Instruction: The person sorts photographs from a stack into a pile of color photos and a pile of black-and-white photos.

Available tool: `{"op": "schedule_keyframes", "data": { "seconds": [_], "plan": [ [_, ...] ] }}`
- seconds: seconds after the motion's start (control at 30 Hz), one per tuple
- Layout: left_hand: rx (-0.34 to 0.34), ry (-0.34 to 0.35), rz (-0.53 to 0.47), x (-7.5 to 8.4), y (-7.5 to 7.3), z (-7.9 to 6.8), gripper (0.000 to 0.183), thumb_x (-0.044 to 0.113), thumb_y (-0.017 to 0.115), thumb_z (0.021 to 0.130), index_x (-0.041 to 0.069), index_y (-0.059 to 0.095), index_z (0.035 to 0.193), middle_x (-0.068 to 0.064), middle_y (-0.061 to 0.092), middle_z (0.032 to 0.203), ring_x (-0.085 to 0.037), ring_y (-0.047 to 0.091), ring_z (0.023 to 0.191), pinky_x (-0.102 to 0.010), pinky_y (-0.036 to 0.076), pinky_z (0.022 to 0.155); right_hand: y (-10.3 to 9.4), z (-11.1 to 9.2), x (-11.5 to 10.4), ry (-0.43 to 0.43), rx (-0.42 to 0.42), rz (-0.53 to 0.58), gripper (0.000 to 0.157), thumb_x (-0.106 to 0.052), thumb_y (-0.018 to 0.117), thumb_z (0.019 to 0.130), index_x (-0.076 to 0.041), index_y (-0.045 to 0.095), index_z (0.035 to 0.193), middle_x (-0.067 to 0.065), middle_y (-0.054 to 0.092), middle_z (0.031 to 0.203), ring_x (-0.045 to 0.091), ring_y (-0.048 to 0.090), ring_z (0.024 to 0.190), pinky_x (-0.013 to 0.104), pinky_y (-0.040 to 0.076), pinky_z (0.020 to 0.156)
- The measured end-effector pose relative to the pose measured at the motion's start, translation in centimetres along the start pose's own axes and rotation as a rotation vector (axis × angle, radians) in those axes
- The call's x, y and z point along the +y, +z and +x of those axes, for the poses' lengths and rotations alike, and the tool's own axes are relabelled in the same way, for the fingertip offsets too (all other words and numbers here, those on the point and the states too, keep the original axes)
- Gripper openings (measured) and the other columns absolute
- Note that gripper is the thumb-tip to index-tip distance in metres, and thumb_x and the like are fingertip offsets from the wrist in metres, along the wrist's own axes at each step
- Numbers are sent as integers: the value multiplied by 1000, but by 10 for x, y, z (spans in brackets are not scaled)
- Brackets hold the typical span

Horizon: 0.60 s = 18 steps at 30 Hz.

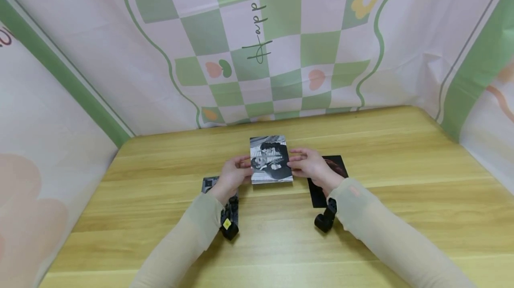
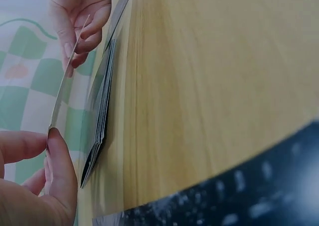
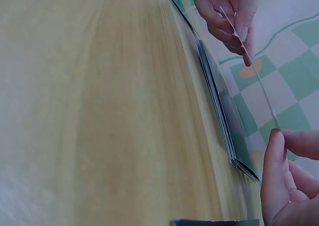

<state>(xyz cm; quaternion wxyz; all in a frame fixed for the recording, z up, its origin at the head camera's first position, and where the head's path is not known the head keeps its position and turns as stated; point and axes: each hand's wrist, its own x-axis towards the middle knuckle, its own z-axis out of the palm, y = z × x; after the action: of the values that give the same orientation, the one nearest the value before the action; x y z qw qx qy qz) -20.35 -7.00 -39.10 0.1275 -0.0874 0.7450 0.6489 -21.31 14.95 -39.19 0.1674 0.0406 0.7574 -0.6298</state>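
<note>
A black-and-white photo card (image 1: 271,159) showing people is held level between both hands. My left hand (image 1: 234,173) pinches its left edge between thumb and fingers. At the opposite edge, my right hand (image 1: 312,166) pinches it the same way. Edge-on, the card (image 2: 61,94) appears as a thin line in the wrist views, raised above a stack of cards (image 2: 103,111) lying on the table. From the right wrist, the same stack (image 3: 215,99) shows several layered edges. In the head view the held card covers most of that stack.
A grey patterned picture card (image 1: 209,183) lies partly under the left wrist. Beyond the right wrist is a dark picture card (image 1: 318,195). Black wrist cameras (image 1: 324,220) hang below the sleeves. A checked cloth (image 1: 281,56) hangs behind the wooden table (image 1: 273,243).
</note>
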Motion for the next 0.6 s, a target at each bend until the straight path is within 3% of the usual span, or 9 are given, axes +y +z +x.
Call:
{"op": "schedule_keyframes", "data": {
  "seconds": [0.23,0.6],
  "plan": [
    [-22,0,45,-1,-9,-4,50,-5,59,87,7,50,135,-12,58,112,-15,60,81,-24,56,67,2,-3,1,0,-61,0,58,0,56,92,-3,33,145,16,54,117,11,61,85,26,59,72],
    [-47,54,107,1,-35,-18,46,-7,58,86,0,52,131,-11,58,99,-14,59,79,-31,59,76,21,-11,-5,-25,-105,16,61,1,58,91,-3,31,145,11,56,107,13,61,84,33,60,74]
  ]
}}
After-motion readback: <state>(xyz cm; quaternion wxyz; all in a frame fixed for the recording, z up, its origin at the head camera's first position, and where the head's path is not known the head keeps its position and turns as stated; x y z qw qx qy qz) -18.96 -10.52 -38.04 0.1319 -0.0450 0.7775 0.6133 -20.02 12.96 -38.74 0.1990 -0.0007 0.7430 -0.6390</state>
